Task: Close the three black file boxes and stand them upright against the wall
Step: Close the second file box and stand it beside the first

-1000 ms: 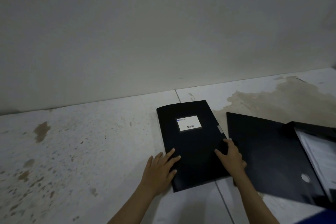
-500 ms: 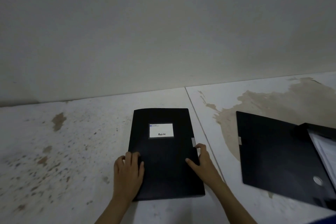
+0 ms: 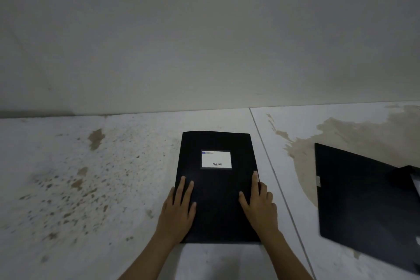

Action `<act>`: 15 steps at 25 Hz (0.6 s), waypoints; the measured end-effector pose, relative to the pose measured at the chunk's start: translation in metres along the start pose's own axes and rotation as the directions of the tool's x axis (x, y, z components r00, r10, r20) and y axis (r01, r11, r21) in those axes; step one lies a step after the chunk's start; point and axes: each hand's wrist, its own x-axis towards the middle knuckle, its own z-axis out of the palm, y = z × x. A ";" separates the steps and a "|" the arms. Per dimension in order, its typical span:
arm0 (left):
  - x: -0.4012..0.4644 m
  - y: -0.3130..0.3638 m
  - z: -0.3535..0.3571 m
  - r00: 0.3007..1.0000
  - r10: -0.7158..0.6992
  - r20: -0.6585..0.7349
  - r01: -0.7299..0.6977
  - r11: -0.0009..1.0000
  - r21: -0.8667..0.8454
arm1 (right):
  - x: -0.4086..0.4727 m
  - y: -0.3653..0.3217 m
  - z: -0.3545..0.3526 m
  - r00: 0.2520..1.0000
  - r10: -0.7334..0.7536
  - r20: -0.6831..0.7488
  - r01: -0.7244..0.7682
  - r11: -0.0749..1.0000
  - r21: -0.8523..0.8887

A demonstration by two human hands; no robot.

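A closed black file box (image 3: 216,191) with a white label (image 3: 216,159) lies flat on the floor, its long side pointing toward the wall (image 3: 204,41). My left hand (image 3: 179,209) grips its left edge, fingers spread flat on the lid. My right hand (image 3: 259,204) holds the right edge, with the forefinger stretched up to the small grey clasp. A second black file box (image 3: 354,200) lies open at the right, its lid spread flat and white paper showing at the frame edge. No third box is in view.
The white floor is speckled with brown spots at the left (image 3: 75,184) and carries a large tan stain (image 3: 354,134) at the right. A tile joint (image 3: 279,184) runs between the two boxes. The wall meets the floor just beyond the closed box.
The closed box has slid leftward, away from the open one, and turned square to the wall. Both hands stayed on its edges and moved with it.
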 end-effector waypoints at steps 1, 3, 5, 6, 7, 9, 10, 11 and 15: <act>0.001 0.000 -0.001 0.999 0.003 -0.036 -0.006 0.996 -0.094 | 0.001 -0.001 -0.001 1.000 0.020 0.012 -0.021 0.999 0.035; 0.001 0.000 -0.012 0.996 -0.082 0.039 0.091 0.913 -0.397 | -0.002 -0.007 -0.003 0.998 0.061 0.033 -0.065 0.984 0.164; -0.003 -0.005 -0.028 0.983 -0.180 0.025 0.159 0.790 -0.592 | -0.010 -0.018 0.000 0.998 0.068 0.016 -0.070 0.968 0.241; -0.008 -0.012 -0.037 0.972 -0.236 0.011 0.187 0.740 -0.646 | -0.016 -0.029 0.004 0.999 0.051 0.003 -0.050 0.965 0.258; -0.015 -0.022 -0.048 0.954 -0.298 0.011 0.224 0.693 -0.685 | -0.023 -0.043 0.009 1.000 0.021 -0.005 -0.019 0.959 0.283; -0.032 -0.056 -0.070 0.890 -0.455 0.018 0.309 0.574 -0.758 | -0.040 -0.082 0.021 0.998 -0.058 0.018 0.048 0.934 0.353; -0.043 -0.076 -0.082 0.839 -0.544 0.001 0.329 0.507 -0.797 | -0.048 -0.104 0.028 0.994 -0.101 0.037 0.078 0.916 0.394; -0.054 -0.098 -0.094 0.785 -0.619 -0.027 0.317 0.439 -0.841 | -0.055 -0.127 0.034 0.988 -0.148 0.054 0.110 0.895 0.432; -0.112 -0.189 -0.151 0.722 -0.684 -0.103 0.144 0.295 -0.945 | -0.086 -0.235 0.053 0.928 -0.371 0.039 0.289 0.781 0.554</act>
